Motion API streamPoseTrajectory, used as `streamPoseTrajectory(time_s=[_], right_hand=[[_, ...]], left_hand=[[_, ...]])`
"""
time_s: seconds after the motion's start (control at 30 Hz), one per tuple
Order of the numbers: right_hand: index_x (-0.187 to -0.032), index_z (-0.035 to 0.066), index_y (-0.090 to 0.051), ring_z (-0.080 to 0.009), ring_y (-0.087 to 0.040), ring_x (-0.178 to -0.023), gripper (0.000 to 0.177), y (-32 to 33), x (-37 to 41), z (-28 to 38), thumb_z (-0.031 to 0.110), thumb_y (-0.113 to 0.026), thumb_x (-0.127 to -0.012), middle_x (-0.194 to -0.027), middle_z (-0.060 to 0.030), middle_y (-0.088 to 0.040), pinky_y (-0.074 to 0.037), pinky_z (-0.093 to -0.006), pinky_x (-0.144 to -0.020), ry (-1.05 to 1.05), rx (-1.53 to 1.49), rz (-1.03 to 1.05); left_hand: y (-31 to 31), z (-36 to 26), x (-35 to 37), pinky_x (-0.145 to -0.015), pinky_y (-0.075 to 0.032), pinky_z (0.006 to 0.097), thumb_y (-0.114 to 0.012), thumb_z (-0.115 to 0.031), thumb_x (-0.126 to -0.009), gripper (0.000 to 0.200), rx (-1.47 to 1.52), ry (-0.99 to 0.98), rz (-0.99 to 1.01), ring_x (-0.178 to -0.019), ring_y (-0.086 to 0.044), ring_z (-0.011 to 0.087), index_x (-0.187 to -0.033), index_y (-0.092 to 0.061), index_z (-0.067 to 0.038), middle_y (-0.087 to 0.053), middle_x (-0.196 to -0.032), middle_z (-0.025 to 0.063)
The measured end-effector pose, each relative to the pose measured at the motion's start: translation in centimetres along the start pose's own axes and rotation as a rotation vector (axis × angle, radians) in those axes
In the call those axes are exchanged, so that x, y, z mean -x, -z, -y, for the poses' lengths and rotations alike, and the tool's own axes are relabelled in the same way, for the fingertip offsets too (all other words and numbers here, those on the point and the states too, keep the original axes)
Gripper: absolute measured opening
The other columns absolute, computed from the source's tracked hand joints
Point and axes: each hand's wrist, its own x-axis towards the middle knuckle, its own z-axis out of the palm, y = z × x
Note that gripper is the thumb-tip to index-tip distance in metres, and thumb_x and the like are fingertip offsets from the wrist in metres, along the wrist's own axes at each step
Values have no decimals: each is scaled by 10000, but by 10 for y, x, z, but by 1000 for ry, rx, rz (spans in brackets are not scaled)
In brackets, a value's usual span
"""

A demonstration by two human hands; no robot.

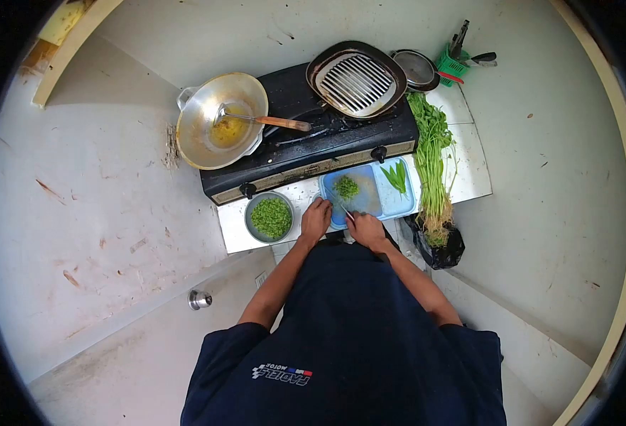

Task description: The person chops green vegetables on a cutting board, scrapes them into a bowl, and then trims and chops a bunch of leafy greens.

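Note:
A knife (346, 211) is in my right hand (366, 228), which is closed around its handle at the near edge of a blue cutting board (367, 206). Its blade points up and left over the board. My left hand (316, 219) lies at the board's left edge, fingers bent and close together; whatever they grip is too small to make out. Finely chopped greens (346, 187) form a small heap on the board. A few whole green leaves (396, 177) lie in its right section. Beside my left hand, a grey bowl (247, 221) holds many chopped green pieces (271, 217).
Behind the board stands a black two-burner stove (295, 157), bearing a wok (191, 135) with a wooden-handled spatula (284, 123) and a grill pan (320, 60). Leafy stalks with roots (435, 170) lie at right above a black plastic bag (452, 252). A green basket (450, 65) holds utensils.

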Motion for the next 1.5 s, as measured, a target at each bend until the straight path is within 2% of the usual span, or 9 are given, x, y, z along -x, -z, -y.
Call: streamPoseTrajectory(time_s=[0.27, 0.37, 0.47, 0.57, 0.77, 1.07, 1.27, 1.37, 1.5], right_hand=[[-1017, -12, -684, -477, -704, -751, 368, 10, 7, 0, 343, -591, -995, -806, -278, -698, -578, -564, -715, -55, -37, -71], [-1057, 9, -691, -471, -704, -757, 360, 11, 14, -1, 350, -594, -998, -799, -277, -697, -576, -562, -720, -14, -50, -16], [-1074, 22, -684, -490, -696, -732, 369, 6, 19, -11, 373, -599, -996, -787, -294, -697, -574, -564, -701, 11, -74, 57], [-1069, 34, -684, -486, -697, -715, 354, 5, 25, -13, 371, -607, -991, -761, -285, -696, -574, -568, -693, 22, -55, 43], [-1098, 47, -676, -483, -706, -761, 348, 9, 28, -9, 369, -590, -998, -782, -271, -702, -571, -579, -709, 5, -24, 66], [-1025, -21, -675, -464, -718, -773, 406, -2, 11, -5, 365, -548, -1018, -802, -257, -717, -576, -563, -722, 44, 45, 100], [-1015, -9, -664, -483, -699, -715, 376, 0, 18, -11, 351, -554, -1015, -754, -279, -696, -572, -568, -680, 43, 67, 39], [-1030, -9, -669, -490, -698, -728, 394, 1, 23, -15, 369, -557, -1017, -757, -285, -695, -569, -578, -698, -24, 34, 37], [-1037, -3, -674, -490, -698, -732, 397, 2, 23, -13, 379, -565, -1014, -755, -285, -694, -566, -581, -703, -11, 21, 62]], left_hand=[[-1, 0, -2, -767, -539, 478, -664, -90, -918, 69, 62, 45, -23, -870, -668, 383, -955, -680, -34, -636, -930, 156], [-10, 11, -5, -769, -544, 454, -690, -61, -881, 58, 215, 105, -52, -862, -692, 349, -930, -693, -31, -662, -915, 147], [-7, 8, -6, -762, -546, 433, -705, -45, -853, 65, 218, 139, -32, -844, -703, 323, -916, -703, -27, -676, -897, 136], [-6, 5, -7, -753, -545, 430, -701, -45, -846, 81, 186, 145, -28, -837, -700, 318, -925, -703, -28, -677, -891, 128], [-7, 6, -5, -759, -544, 451, -686, -91, -861, 83, 171, 141, -32, -850, -695, 334, -923, -699, -37, -673, -898, 132], [-9, 3, -4, -759, -538, 475, -680, -104, -866, 80, 127, 140, -42, -845, -675, 380, -925, -691, -51, -657, -914, 143], [-11, 4, -3, -747, -540, 474, -688, -104, -866, 100, 157, 143, -60, -824, -684, 371, -948, -700, -48, -657, -920, 143], [-9, 1, -3, -782, -531, 468, -691, -103, -868, 100, 169, 202, -28, -870, -669, 359, -950, -705, -47, -659, -923, 136], [-15, 4, -5, -848, -513, 457, -692, -96, -855, 88, 60, 126, -72, -943, -626, 354, -927, -706, -46, -656, -922, 126]])
